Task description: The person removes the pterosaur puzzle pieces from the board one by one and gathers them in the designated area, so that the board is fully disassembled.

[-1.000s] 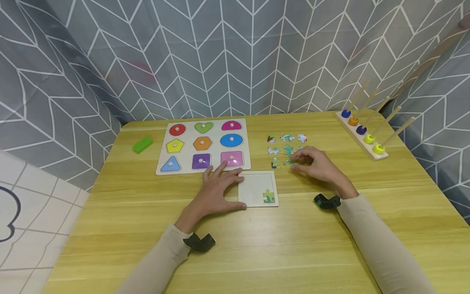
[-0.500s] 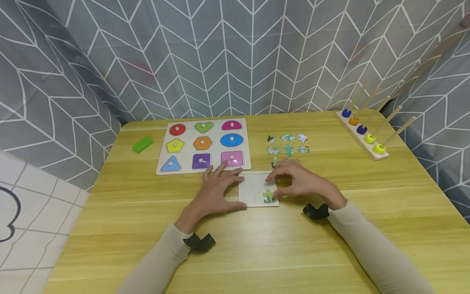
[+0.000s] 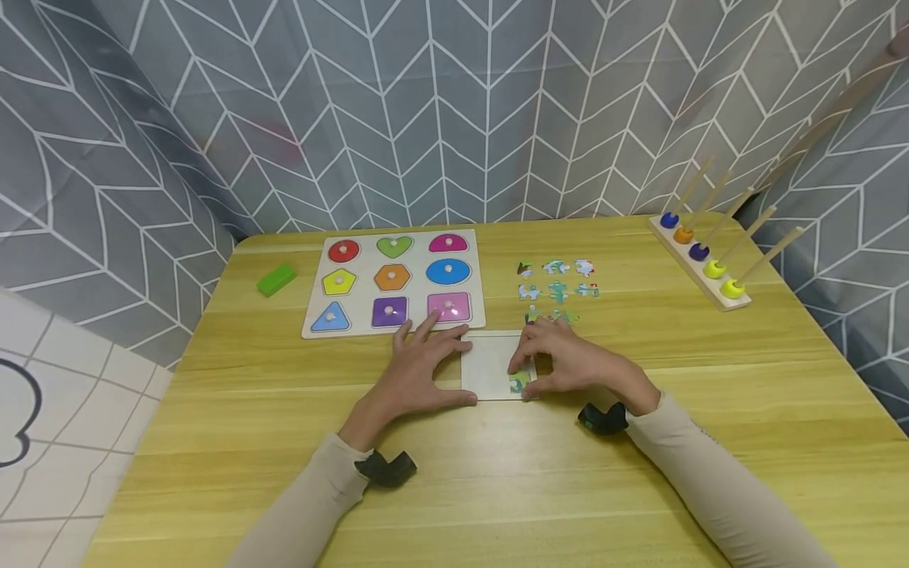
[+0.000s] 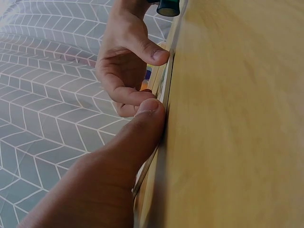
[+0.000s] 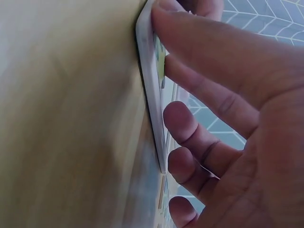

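A small square white puzzle tray [image 3: 488, 371] lies on the table, with a green puzzle piece [image 3: 518, 383] in its lower right corner. My left hand [image 3: 415, 380] rests at the tray's left side, fingers spread; its thumb touches the edge in the left wrist view. On the opposite side, the thumb and a fingertip of my right hand [image 3: 571, 363] flank the green piece. The right wrist view has that thumb over the tray's rim and a finger against the piece. Several loose puzzle pieces [image 3: 558, 292] lie in rows behind the tray, the nearest row partly hidden by my right hand.
A shape board [image 3: 365, 304] with coloured knobbed shapes lies behind my left hand. Left of it is a green block [image 3: 275, 279]. A peg stand [image 3: 682, 251] with coloured beads stands at the back right. A patterned curtain [image 3: 454, 110] hangs behind the table [image 3: 497, 489].
My right hand has come from the loose pieces, leftward and nearer, to the green piece in the tray, and its fingers have closed around it. My left hand has stayed in place.
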A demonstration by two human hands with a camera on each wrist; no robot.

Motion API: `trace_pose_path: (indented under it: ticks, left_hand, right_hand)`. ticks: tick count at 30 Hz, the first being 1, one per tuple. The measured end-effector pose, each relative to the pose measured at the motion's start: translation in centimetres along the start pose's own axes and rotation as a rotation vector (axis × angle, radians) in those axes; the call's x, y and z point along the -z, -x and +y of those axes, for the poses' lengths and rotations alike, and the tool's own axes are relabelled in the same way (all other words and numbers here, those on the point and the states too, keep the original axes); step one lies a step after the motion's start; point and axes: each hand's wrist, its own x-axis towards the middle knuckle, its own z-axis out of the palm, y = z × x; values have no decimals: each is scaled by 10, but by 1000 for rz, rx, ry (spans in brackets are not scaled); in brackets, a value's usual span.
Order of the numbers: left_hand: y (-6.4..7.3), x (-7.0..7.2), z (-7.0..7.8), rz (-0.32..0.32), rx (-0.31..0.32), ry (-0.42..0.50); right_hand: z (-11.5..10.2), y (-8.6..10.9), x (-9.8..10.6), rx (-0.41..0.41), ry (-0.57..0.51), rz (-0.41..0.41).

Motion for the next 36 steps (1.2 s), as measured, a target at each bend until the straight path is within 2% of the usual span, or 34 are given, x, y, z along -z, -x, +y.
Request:
trace_pose_path:
  ticks: [9, 26, 36]
  left_hand:
    - [0, 1, 0, 4, 0, 10]
    - [0, 0, -1, -2, -2, 4]
    - [0, 0, -1, -6, 3, -7]
  right_hand:
    - [-1, 0, 1, 2, -8, -17]
    - [-1, 0, -1, 4, -91, -47]
    - [1, 1, 1, 20, -74, -17]
